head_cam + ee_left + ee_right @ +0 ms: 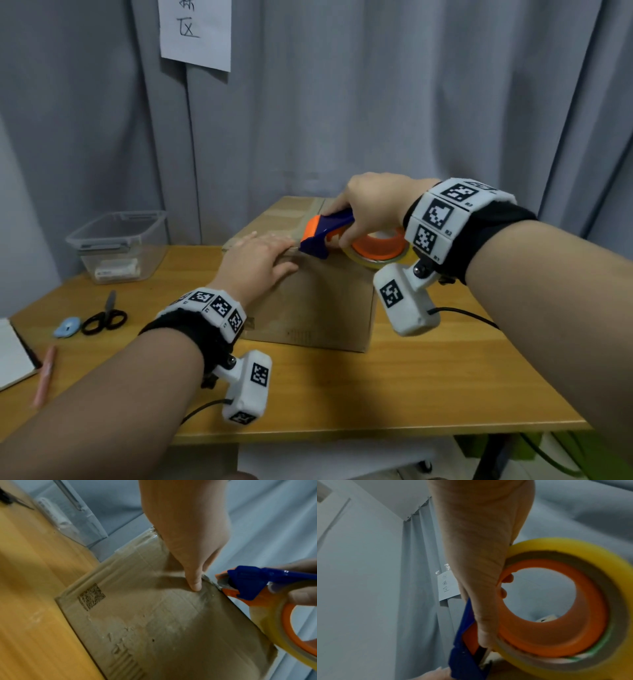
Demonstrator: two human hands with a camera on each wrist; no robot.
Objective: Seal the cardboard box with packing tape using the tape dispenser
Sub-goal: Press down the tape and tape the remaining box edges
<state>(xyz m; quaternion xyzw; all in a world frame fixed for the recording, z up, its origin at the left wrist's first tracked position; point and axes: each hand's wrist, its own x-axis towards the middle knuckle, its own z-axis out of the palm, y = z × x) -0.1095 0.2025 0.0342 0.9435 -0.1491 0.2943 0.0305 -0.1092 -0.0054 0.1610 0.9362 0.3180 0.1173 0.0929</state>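
A brown cardboard box [318,308] stands on the wooden table [428,387], flaps closed. My left hand [258,258] lies flat on the box's near top edge, thumb [194,584] pressing the front face where clear tape [205,595] comes over the edge. My right hand [371,209] grips the blue and orange tape dispenser [323,234], with its yellowish tape roll [380,251] on an orange core, fingers through the core [505,586]. The dispenser's blue mouth [245,585] meets the box's top front edge just right of my left thumb. An older tape strip [315,212] runs along the top seam.
A clear plastic bin [118,245] sits at the table's back left. Black scissors [106,315], a small blue object [66,327], a pink pen [44,377] and a notebook [13,356] lie at the left. Grey curtain [376,102] with a paper note [195,31] hangs close behind.
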